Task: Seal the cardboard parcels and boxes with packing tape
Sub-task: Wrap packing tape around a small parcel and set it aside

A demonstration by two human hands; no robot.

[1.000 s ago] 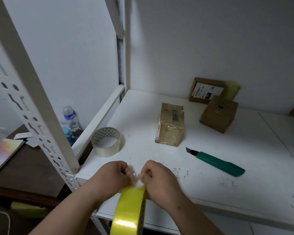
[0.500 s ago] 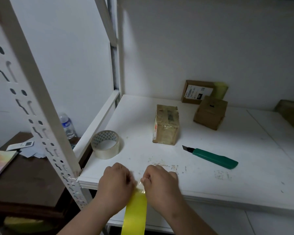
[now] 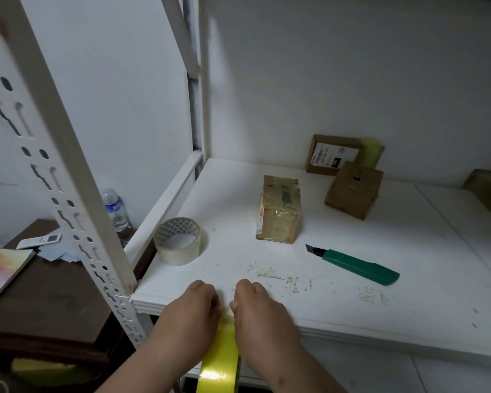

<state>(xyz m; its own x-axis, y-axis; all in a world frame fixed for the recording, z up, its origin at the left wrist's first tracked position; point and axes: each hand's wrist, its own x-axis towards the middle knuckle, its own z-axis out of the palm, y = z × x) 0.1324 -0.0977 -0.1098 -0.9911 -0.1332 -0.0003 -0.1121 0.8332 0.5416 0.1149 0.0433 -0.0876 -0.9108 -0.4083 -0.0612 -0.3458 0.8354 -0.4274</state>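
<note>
Glossy yellow tape [image 3: 220, 361], matt brown cardboard box [image 3: 279, 212], seemingly plastic green knife [image 3: 357, 265].

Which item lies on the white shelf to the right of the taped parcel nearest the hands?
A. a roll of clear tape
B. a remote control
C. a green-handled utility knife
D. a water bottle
C: the green-handled utility knife lies flat on the white shelf, right of the taped parcel, blade pointing toward it.

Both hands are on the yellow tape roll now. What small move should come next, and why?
Probably peel the tape's free end loose: both the left hand and right hand pinch at the top of the yellow tape roll, and no strip is pulled out yet.
</note>
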